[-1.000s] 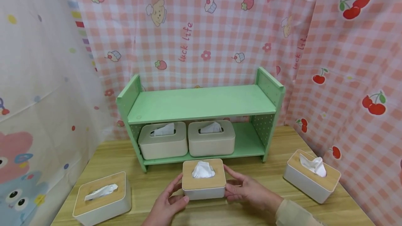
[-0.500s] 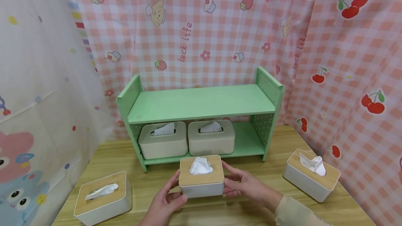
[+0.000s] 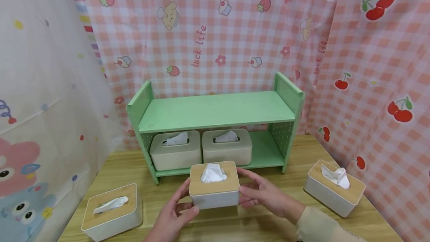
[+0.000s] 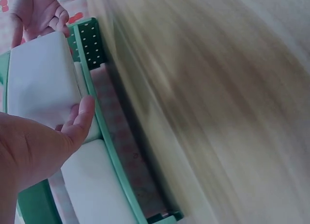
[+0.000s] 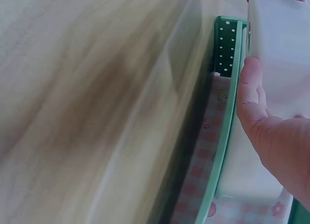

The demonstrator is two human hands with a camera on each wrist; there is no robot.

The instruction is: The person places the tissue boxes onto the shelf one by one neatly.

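Observation:
A small tissue box (image 3: pixel 215 191) with a wooden lid, a white body and a white tissue poking out is held above the table in front of the shelf. My left hand (image 3: pixel 174 210) grips its left end, thumb at the front corner. At the opposite end my right hand (image 3: pixel 263 196) holds it with thumb and fingers. Both wrist views show the pale body, with the left hand (image 4: pixel 43 146) and the right hand (image 5: pixel 273 127) against it. Two cream tissue boxes, one on the left (image 3: pixel 176 156) and one in the middle (image 3: pixel 227 154), sit on the lower shelf.
A green two-tier shelf (image 3: pixel 215 109) stands at the back of the wooden table (image 3: pixel 168 189). Wooden-lidded tissue boxes rest at the left (image 3: pixel 112 216) and at the right (image 3: pixel 334 188). Patterned curtains (image 3: pixel 215 40) hang around.
The held tissue box has risen and moved slightly left and toward the shelf, with both hands moving along. The other tissue boxes stay in place.

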